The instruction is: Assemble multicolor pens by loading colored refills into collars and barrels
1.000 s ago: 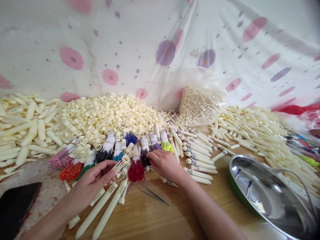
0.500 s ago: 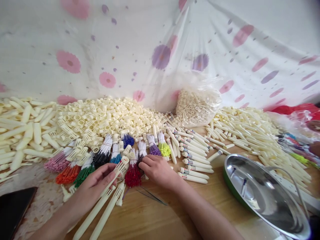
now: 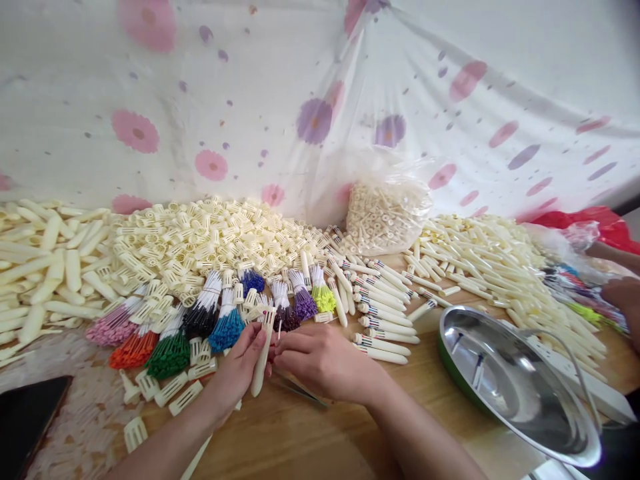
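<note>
Head view: a cream pen (image 3: 261, 353) was held in the left hand (image 3: 240, 363), with the fingers wrapped tight around it, near the middle of the desk (image 3: 310, 433) by its front edge. The right hand (image 3: 320, 360) was seen just beside it, with the fingertips pressed together at the top of the pen. Whether a thin refill was pinched there could not be told. Bundles of coloured refills (image 3: 225, 327) were laid just behind the hands. A row of filled pens (image 3: 385, 327) was laid toward the right, so some work looked done. Big piles of empty shells (image 3: 500, 267) were heaped along the back edge, so a lot looked left. A metal bowl (image 3: 515, 387) was set at the front right corner.
</note>
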{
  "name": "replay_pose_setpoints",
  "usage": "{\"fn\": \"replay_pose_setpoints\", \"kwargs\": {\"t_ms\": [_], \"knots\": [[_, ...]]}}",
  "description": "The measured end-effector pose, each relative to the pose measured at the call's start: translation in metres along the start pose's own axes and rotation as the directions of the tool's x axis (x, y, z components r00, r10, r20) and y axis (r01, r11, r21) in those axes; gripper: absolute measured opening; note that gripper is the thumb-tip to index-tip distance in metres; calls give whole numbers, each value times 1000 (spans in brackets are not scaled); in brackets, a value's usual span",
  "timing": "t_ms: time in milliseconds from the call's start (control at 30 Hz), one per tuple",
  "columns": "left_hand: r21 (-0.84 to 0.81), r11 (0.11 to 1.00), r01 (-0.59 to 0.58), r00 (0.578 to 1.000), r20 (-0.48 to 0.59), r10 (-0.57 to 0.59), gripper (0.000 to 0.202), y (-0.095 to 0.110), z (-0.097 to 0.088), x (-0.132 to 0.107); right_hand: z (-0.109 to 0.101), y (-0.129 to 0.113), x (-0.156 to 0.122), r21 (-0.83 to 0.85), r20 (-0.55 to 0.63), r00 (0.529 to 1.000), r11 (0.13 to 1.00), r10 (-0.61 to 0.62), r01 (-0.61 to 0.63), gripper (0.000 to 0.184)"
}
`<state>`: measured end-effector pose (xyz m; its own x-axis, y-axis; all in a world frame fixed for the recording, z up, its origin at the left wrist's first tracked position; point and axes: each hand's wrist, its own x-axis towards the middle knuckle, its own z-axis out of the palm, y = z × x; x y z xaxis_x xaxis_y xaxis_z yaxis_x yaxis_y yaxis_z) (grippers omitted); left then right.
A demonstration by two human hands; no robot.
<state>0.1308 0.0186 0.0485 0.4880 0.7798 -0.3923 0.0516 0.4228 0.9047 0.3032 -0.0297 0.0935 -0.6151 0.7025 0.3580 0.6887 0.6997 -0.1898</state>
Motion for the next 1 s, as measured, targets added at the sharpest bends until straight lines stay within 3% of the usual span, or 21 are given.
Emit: {"fn": "replay_pose_setpoints", "kwargs": {"t_ms": [67, 100, 200, 233, 300, 433, 567, 667, 867, 1000], "knots": [[20, 1000, -19, 999, 51, 18, 44, 1, -2, -5, -12, 0, -4, 182, -183, 973, 977, 143, -110, 15], [30, 999, -31, 997, 74, 29, 44, 2, -3, -7, -17, 3, -6, 293, -287, 926, 943, 245, -159, 12], [37, 997, -74, 991, 113, 69, 41, 8, -9, -14, -20, 19, -10, 660, -456, 674, 729, 581, -182, 7], [31, 996, -80, 989, 125, 76, 39, 10, -11, -15, -19, 24, -10, 754, -451, 595, 641, 665, -144, 7], [-2, 997, -71, 985, 158, 70, 35, 15, -15, -18, -16, 31, -9, 866, -408, 490, 496, 770, -59, 8], [-5, 1000, -29, 976, 215, 30, 30, 22, -20, -21, -14, 29, -3, 921, -364, 391, 390, 845, 16, 13], [133, 986, -103, 977, 201, 75, 34, 22, -21, -21, -15, 24, -1, 884, -464, 279, 460, 841, 85, 11], [230, 961, -153, 975, 194, 109, 34, 18, -20, -22, -12, 22, 0, 862, -503, 258, 501, 825, 78, 10], [291, 942, -170, 971, 211, 110, 30, 15, -21, -24, -1, 14, 4, 858, -504, 363, 501, 783, 111, 9], [315, 932, -179, 967, 230, 108, 28, 17, -20, -25, 7, 9, 8, 879, -465, 399, 468, 790, 97, 8]]}}
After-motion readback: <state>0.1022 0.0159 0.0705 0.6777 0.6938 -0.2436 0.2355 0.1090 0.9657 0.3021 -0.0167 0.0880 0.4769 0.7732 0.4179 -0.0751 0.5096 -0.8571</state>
